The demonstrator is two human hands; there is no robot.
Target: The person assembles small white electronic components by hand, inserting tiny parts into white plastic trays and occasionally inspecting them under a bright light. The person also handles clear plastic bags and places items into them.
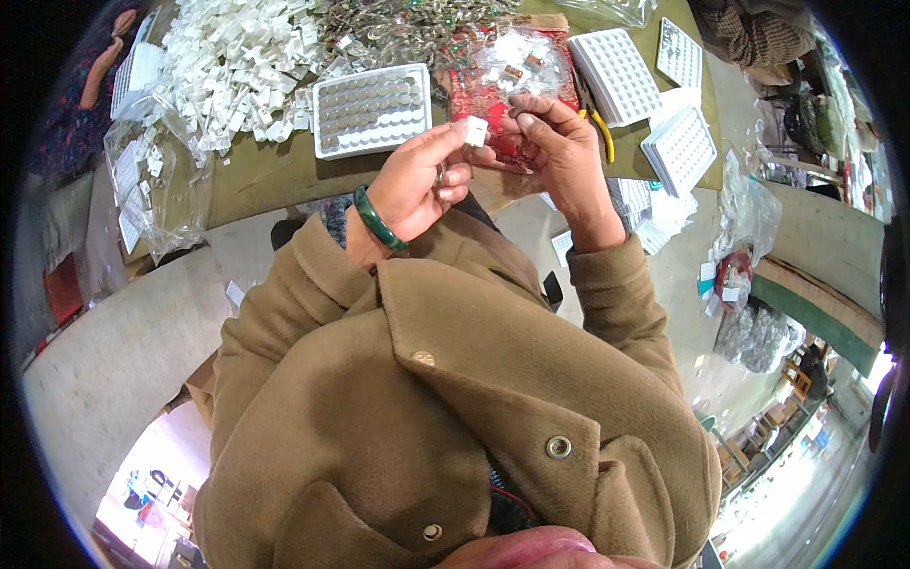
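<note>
My left hand point(415, 185), with a green bangle at its wrist, pinches a small white plastic piece point(476, 132) between thumb and forefinger. Just to the right, my right hand point(561, 147) has its thumb and fingertips pressed together. What sits in that pinch is too small and dark to name. Beneath both hands lies a red patterned mat point(474, 93), bearing a clear plastic bag point(517, 59) of small parts. Left of the mat, a white tray point(327, 144) holds rows of round silver discs resembling button cells. Yellow-handled pliers point(604, 136) lie beside my right wrist.
A large heap of white plastic pieces point(237, 71) covers the far left of the table point(256, 175). Small metal parts point(408, 30) are piled behind the tray. White pocketed trays point(616, 76) are stacked at right. Another person's arm point(100, 74) shows at far left.
</note>
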